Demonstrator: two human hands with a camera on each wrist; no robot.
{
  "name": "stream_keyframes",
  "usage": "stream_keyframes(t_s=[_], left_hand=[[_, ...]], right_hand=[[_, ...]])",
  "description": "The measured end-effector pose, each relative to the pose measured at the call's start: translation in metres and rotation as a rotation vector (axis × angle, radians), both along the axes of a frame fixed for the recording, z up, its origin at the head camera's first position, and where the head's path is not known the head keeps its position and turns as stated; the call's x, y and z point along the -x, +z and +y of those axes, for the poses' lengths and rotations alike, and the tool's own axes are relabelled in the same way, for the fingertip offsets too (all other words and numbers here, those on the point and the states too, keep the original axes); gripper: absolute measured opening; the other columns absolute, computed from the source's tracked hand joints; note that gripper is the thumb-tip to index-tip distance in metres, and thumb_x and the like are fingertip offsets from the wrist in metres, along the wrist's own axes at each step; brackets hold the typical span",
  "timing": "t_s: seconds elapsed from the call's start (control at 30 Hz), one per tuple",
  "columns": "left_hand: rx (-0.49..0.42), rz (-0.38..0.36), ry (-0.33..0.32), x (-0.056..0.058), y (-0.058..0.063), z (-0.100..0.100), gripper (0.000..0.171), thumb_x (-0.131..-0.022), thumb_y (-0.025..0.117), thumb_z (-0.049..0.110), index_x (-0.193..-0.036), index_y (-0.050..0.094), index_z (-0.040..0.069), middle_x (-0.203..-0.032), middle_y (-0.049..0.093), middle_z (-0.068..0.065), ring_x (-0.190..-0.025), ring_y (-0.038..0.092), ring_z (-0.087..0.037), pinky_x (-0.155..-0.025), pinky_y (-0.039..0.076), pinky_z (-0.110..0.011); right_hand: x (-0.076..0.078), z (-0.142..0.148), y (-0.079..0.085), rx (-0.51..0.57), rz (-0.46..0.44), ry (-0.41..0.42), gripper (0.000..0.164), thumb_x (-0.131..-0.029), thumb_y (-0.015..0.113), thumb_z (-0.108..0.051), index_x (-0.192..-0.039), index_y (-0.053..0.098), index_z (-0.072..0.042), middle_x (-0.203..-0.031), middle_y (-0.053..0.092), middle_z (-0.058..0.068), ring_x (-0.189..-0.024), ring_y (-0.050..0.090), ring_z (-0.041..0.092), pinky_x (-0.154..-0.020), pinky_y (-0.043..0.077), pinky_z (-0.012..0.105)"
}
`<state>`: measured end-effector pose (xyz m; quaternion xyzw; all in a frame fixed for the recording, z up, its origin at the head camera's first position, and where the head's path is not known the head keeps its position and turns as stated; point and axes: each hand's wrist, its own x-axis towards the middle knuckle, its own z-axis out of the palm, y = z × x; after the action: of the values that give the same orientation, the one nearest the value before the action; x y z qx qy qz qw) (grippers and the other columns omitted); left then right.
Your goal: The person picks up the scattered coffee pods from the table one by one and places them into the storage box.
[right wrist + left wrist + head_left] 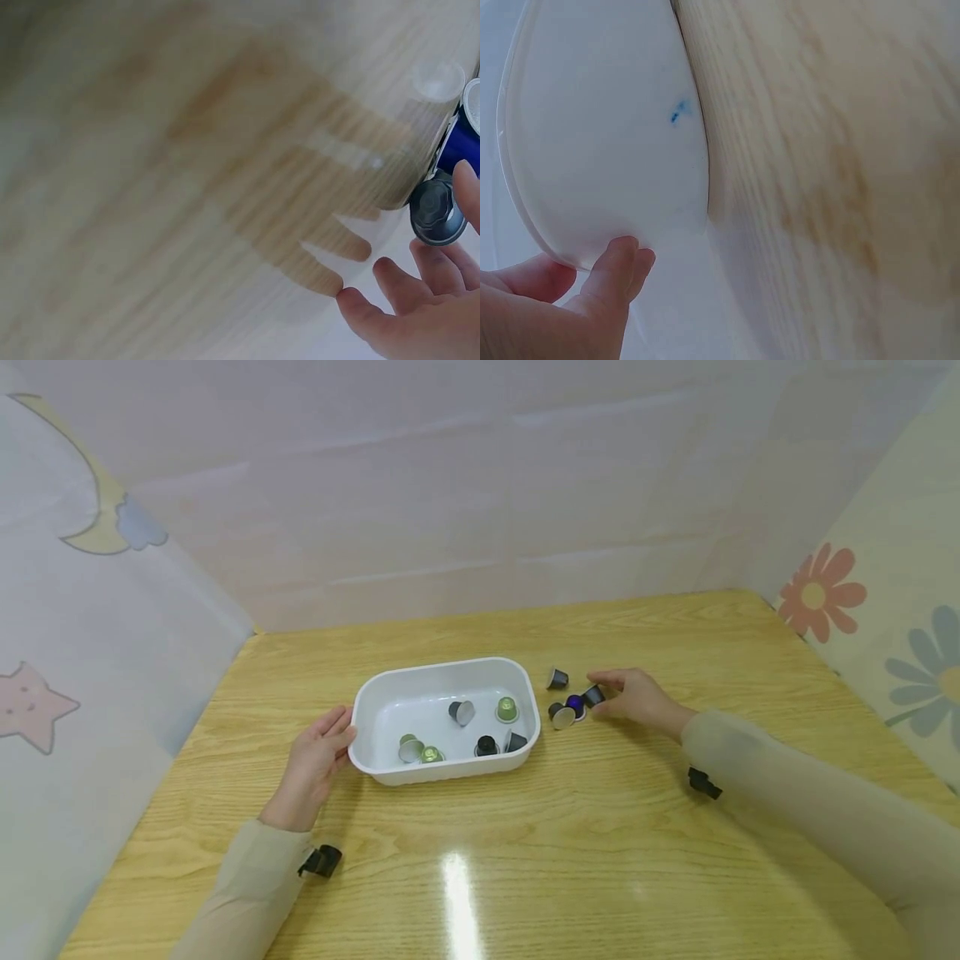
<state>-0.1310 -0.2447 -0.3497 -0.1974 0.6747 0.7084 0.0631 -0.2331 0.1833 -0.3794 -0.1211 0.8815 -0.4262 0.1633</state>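
A white plastic tray (450,769) stands on the table with several coffee capsules in it, some green (507,709), others dark (487,746). My left hand (318,760) holds its left end, thumb at the rim and fingers against the outer wall (607,150). Right of the tray, my right hand (637,700) reaches around a dark grey coffee capsule (593,696), fingers spread either side. In the right wrist view that capsule (436,208) lies between thumb and fingertips; a firm grip is not visible. A blue capsule (575,705) sits beside it.
Near the tray's right end lie a black capsule with a pale lid (562,717) and another dark capsule (558,678) farther back. The wooden table (570,843) meets a pale cloth backdrop (450,510) behind and on both sides.
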Motion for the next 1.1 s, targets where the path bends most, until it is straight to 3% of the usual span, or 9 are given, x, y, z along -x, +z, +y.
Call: stream_keyframes(t_s=[0.53,0.9,1.1], left_hand=[[0.017,-0.008,-0.016,-0.0021,-0.0005,-0.0005,0.059,-0.104,0.043,0.005,-0.155,0.015,0.006,-0.157,0.026,-0.008,-0.140,0.033,-0.021,-0.083,0.047,-0.015],[0.000,-0.006,-0.005,-0.0007,-0.0013,0.0003,0.058,-0.104,0.042,0.004,-0.155,0.015,0.006,-0.157,0.026,-0.008,-0.139,0.033,-0.020,-0.081,0.047,-0.015],[-0.008,-0.009,0.005,0.0003,-0.0005,0.0001,0.058,-0.104,0.041,0.005,-0.155,0.016,0.006,-0.158,0.025,-0.006,-0.134,0.039,-0.017,-0.080,0.045,-0.014]], right_hand=[[0.0049,-0.0076,-0.0046,-0.122,0.036,-0.013,0.058,-0.086,0.074,-0.005,-0.137,0.050,0.007,-0.139,0.048,0.027,-0.130,0.041,0.043,-0.107,0.031,0.052],[-0.0002,-0.0046,-0.0011,-0.095,0.045,-0.035,0.056,-0.088,0.071,-0.004,-0.137,0.047,0.010,-0.139,0.045,0.032,-0.129,0.041,0.045,-0.105,0.034,0.052],[-0.0035,-0.0034,0.0044,-0.072,0.025,-0.055,0.058,-0.090,0.070,-0.005,-0.139,0.044,0.010,-0.139,0.044,0.032,-0.129,0.042,0.045,-0.103,0.037,0.052]])
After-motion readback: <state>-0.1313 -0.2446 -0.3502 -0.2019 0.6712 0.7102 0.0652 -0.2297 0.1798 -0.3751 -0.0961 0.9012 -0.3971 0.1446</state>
